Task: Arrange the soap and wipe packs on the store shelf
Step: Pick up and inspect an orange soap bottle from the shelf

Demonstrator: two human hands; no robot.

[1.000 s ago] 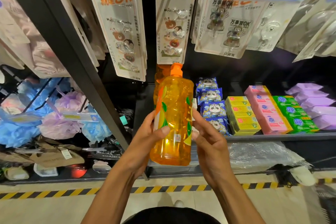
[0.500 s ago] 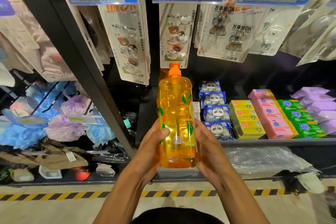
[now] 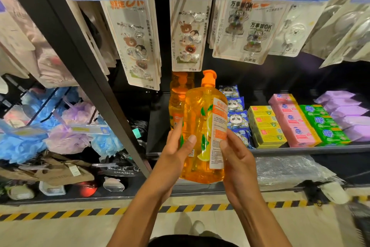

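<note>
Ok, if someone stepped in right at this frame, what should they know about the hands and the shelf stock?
Left hand and right hand: both grip the orange pump bottle, pump up, in front of the shelf, not set down.
On the shelf, left to right: second orange bottle, panda wipe packs, yellow soap boxes, pink soap boxes, green soap boxes, purple packs.
Done: those rows look tidy.
Left: place the held bottle, probably by the second one.
</note>
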